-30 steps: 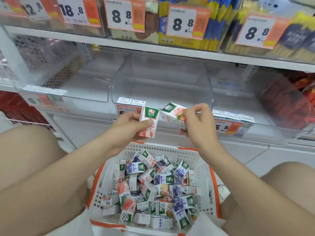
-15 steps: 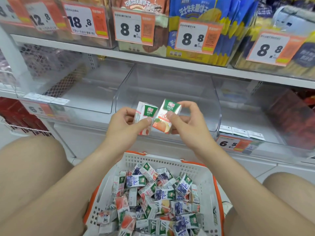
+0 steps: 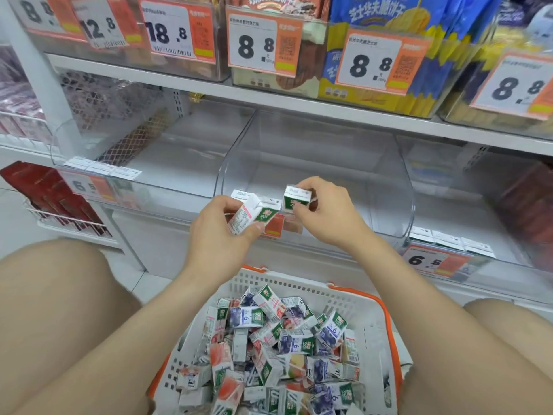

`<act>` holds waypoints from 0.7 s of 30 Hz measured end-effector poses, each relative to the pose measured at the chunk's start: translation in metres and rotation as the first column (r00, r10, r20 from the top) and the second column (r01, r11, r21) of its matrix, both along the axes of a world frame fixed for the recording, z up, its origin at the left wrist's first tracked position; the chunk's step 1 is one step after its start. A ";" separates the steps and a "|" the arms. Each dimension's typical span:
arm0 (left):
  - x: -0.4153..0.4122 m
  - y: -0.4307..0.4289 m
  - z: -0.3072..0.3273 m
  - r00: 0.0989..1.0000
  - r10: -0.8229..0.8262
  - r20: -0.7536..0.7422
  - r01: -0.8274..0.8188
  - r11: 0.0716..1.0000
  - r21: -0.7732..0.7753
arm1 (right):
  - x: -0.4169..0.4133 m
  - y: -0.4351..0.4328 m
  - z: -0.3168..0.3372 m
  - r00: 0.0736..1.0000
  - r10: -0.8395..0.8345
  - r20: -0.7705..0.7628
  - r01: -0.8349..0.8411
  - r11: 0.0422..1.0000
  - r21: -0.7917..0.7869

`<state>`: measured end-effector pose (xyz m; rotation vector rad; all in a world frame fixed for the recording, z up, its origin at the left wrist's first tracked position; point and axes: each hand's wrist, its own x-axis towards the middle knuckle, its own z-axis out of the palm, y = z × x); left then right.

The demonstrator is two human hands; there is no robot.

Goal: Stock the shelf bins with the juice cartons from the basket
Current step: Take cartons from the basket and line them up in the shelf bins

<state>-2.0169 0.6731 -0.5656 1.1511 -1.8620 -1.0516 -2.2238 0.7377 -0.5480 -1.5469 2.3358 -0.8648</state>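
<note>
Straight ahead in the head view, the left hand grips a small white-and-green juice carton, which is tilted, with the thumb pressed along its lower edge. Just beside it, the right hand pinches a second white-and-green carton by its sides and holds it upright. Both cartons hang at the front lip of the middle clear plastic shelf bin. Below, between the person's knees, a white perforated plastic basket with orange trim holds a loose heap of small juice cartons.
</note>
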 end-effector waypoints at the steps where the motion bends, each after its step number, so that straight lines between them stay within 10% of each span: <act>1: 0.000 0.000 -0.001 1.000 -0.004 0.014 0.004 1.000 0.001 | 0.000 -0.002 0.002 1.000 0.009 -0.006 -0.008 0.998 0.066; 7: -0.003 -0.001 -0.004 0.998 -0.043 0.037 0.041 0.999 0.032 | 0.001 -0.004 0.006 0.988 0.115 -0.104 -0.084 0.961 0.263; 11: -0.002 -0.006 0.000 0.993 -0.087 -0.073 0.099 0.980 0.170 | 0.009 0.000 0.007 0.977 0.082 -0.195 -0.076 0.996 0.038; 21: 0.036 -0.029 0.036 0.853 -0.439 -0.281 0.515 0.793 0.325 | 0.063 0.013 0.019 0.898 0.264 0.352 -0.181 0.951 -0.251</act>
